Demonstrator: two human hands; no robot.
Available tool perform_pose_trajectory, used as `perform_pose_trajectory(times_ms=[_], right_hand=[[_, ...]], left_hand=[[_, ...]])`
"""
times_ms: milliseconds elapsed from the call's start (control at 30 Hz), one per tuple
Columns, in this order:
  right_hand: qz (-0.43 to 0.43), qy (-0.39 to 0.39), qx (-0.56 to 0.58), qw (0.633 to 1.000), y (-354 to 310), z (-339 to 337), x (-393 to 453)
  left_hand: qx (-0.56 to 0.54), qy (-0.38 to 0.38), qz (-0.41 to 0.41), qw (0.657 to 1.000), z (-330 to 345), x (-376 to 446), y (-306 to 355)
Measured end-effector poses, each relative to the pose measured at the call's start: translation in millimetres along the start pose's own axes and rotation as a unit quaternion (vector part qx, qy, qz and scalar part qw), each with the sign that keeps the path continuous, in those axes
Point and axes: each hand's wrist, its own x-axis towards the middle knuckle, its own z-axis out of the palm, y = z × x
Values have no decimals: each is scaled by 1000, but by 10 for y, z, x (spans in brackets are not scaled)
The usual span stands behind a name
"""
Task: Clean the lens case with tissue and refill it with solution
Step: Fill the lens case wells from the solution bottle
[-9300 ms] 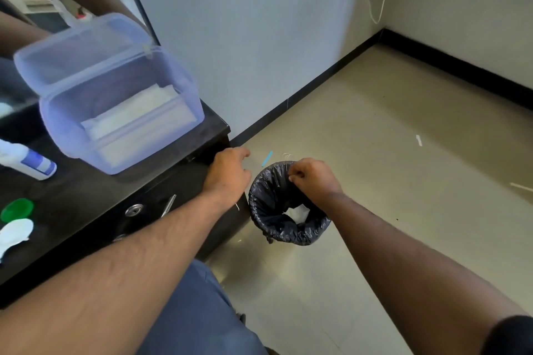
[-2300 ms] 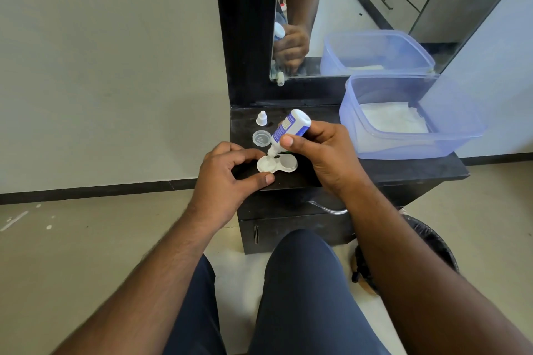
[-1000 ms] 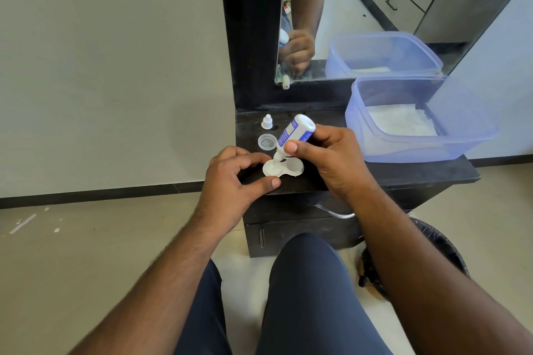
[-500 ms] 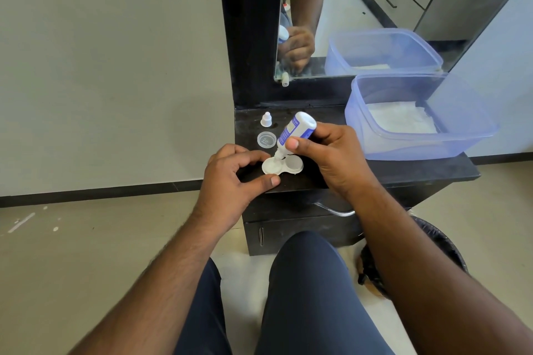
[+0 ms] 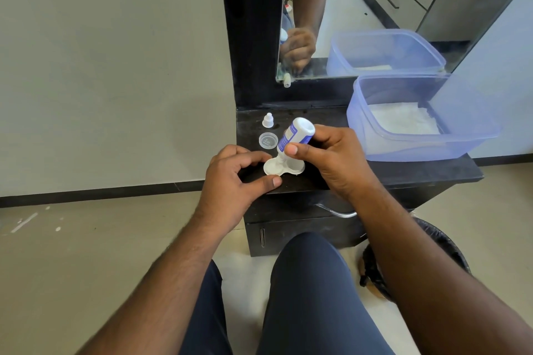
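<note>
A white two-well lens case (image 5: 272,169) lies open near the front left of the black table (image 5: 403,174). My left hand (image 5: 230,184) holds its left end between index fingertip and thumb. My right hand (image 5: 331,158) grips a white solution bottle (image 5: 297,135) with a blue label. The bottle is tipped upside down, its nozzle pointing into the case's left well. The right well is partly hidden behind the bottle and my thumb.
The bottle's small white cap (image 5: 268,120) and a clear round lid (image 5: 268,140) sit behind the case. A translucent blue tub (image 5: 461,150) holding white tissues (image 5: 403,119) fills the table's right side. A black-lined bin (image 5: 450,242) stands on the floor at right.
About nine seconds ago both hands were over the bin. In the last two seconds the bottle stays tipped over the left well, with both hands almost still.
</note>
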Motion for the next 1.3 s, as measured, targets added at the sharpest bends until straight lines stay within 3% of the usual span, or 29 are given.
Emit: perform_pose_trajectory(times_ms=[267, 500, 700, 1300], right_hand=[[-6, 0, 89, 996, -24, -10, 1], [19, 53, 161, 985, -50, -42, 26], [-2, 52, 60, 997, -59, -125, -5], [-2, 40, 17, 999, 16, -127, -14]], left_hand=[[2, -4, -7, 1000, -1, 2, 1], [13, -14, -12, 1000, -32, 16, 43], [11, -12, -11, 1000, -33, 14, 39], [10, -11, -2, 1000, -20, 28, -2]])
